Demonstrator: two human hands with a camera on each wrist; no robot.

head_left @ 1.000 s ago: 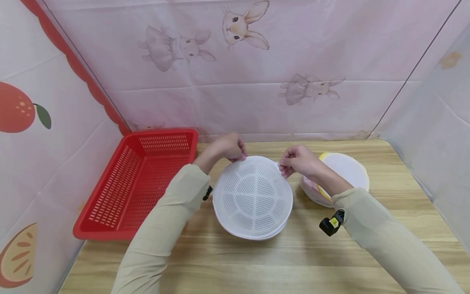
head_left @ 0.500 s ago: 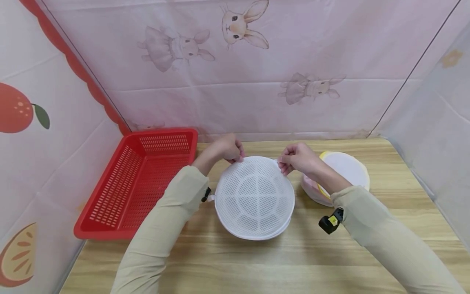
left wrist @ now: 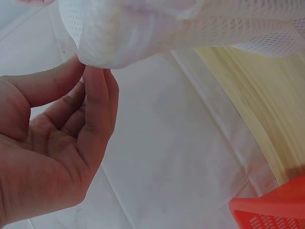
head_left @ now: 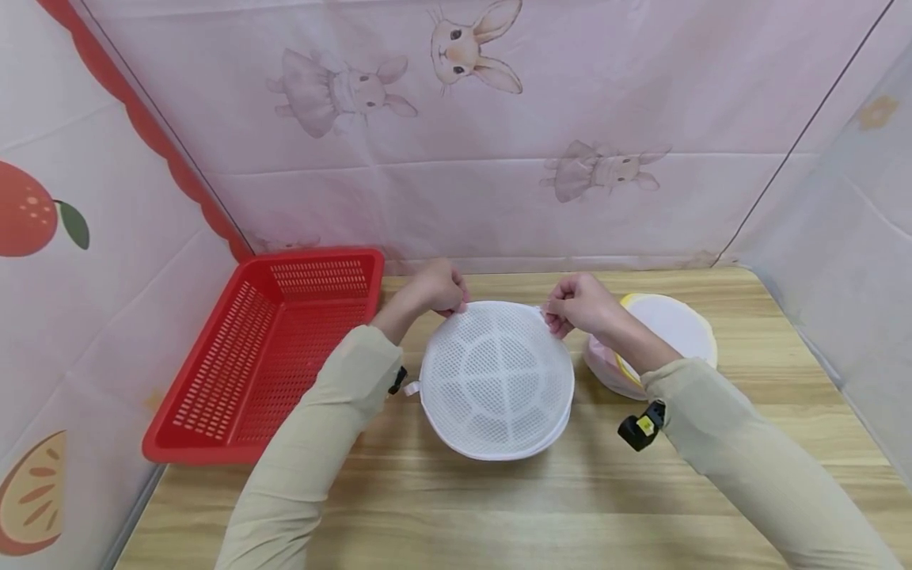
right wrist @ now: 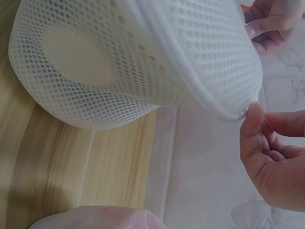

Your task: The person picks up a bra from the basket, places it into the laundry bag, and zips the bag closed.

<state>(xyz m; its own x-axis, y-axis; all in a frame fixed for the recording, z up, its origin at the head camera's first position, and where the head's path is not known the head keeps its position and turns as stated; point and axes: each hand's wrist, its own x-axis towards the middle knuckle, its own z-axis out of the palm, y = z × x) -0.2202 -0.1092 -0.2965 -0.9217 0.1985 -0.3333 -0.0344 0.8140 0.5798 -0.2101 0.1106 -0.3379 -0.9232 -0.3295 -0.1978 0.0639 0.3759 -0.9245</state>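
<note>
A round white mesh laundry bag point(head_left: 499, 380) stands on the wooden table between both hands, its circular top facing up. At its far left rim, my left hand point(head_left: 443, 286) pinches the edge between thumb and fingers; the left wrist view shows the fingertips gripping the bag's corner point(left wrist: 107, 47). My right hand point(head_left: 579, 305) pinches the far right rim, where a small part is hidden by the fingers. Through the mesh side point(right wrist: 86, 67) in the right wrist view, a pale round patch shows. A small white tab point(head_left: 412, 388) sticks out at the bag's left.
A red plastic basket point(head_left: 264, 455) with slotted walls stands at the left. At the right, partly behind my right forearm, sits a second round bag point(head_left: 673, 328), white and pink with yellow trim. A patterned pink curtain point(head_left: 456, 214) rises behind the table point(head_left: 541, 514).
The mesh bag has shifted slightly right and turned a little, and its left tab shows more. Both hands keep pinching the rim; the right hand has risen slightly.
</note>
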